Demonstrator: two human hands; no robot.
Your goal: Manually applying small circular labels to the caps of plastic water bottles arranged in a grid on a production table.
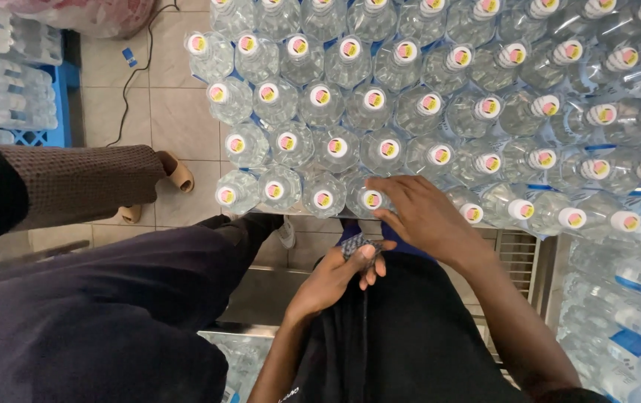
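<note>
Hands (pixel 380 246) just below capped bottle (pixel 371 198)

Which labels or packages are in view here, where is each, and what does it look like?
Cap stickers: round, yellow-and-pink, on white caps of clear bottles packed in rows, centre to upper right.
Small blue labels: pinched in left hand, below right hand.
Wrapped bottle packs: clear plastic, top left on blue crate.

Bare forearms, no sleeves (dark navy trousers below).

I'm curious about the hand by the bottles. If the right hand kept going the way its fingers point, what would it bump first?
Probably the bottle cap under the right hand's fingertips; they look already touching.
</note>
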